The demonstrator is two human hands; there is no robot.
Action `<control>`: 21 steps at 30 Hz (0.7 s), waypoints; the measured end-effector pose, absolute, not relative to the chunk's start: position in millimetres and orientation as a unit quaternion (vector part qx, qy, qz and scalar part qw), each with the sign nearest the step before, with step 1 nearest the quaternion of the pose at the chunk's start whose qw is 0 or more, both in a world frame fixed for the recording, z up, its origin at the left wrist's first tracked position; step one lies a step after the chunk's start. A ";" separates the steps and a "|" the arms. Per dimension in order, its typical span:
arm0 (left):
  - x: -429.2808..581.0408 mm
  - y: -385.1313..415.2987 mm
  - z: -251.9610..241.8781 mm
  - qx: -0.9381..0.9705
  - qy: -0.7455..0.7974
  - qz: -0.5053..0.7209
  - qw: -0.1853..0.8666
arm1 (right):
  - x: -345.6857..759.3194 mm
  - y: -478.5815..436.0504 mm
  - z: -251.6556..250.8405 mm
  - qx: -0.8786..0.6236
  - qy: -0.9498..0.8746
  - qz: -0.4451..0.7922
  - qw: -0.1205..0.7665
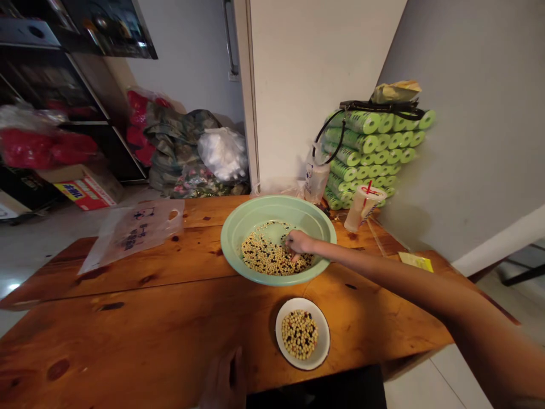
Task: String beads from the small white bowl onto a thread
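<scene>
A wide light-green basin [232, 230] stands on the wooden table, its bottom spread with pale yellow and dark beans [266, 253]. My right hand [300, 243] reaches in from the right, fingers curled down among the beans. What lies inside those fingers is too small and hidden to make out. Nearer to me is a white bowl [324, 335] with a dark rim, holding more mixed beans [299, 334]. My left hand [225, 379] rests at the table's front edge, left of the bowl, dim and partly cut off. Its fingers look loosely apart, with nothing seen in them.
A plastic bag [136, 230] lies flat on the wooden table [170, 318] at left. Behind the basin stand a bagged cup [315, 180] and a cup with a red straw [361, 209]. Stacked green-wrapped rolls [366, 147] line the wall. A yellow packet [416, 262] lies at right.
</scene>
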State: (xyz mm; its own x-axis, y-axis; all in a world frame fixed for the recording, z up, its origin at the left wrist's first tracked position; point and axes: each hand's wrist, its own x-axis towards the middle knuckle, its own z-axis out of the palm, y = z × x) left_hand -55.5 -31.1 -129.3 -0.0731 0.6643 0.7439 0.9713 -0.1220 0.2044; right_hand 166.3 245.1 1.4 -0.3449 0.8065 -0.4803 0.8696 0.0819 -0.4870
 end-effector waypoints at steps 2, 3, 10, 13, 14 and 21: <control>-55.7 -31.4 -129.2 -0.652 -0.628 -0.374 0.203 | 169.9 246.7 4.4 0.558 0.744 -0.364 0.054; -55.6 -31.5 -129.1 -0.652 -0.627 -0.376 0.204 | 171.8 247.1 6.0 0.552 0.749 -0.363 0.060; -53.1 -29.8 -121.7 -0.655 -0.619 -0.373 0.222 | 174.7 248.3 12.0 0.555 0.754 -0.349 0.034; -51.5 -29.2 -117.7 -0.652 -0.618 -0.380 0.221 | 171.3 250.6 9.9 0.575 0.734 -0.362 -0.008; -51.0 -29.0 -116.8 -0.651 -0.618 -0.382 0.219 | 170.3 251.2 8.9 0.580 0.723 -0.375 -0.024; -51.0 -28.1 -118.0 -0.650 -0.619 -0.390 0.203 | 169.4 252.2 9.5 0.575 0.596 -0.546 -0.125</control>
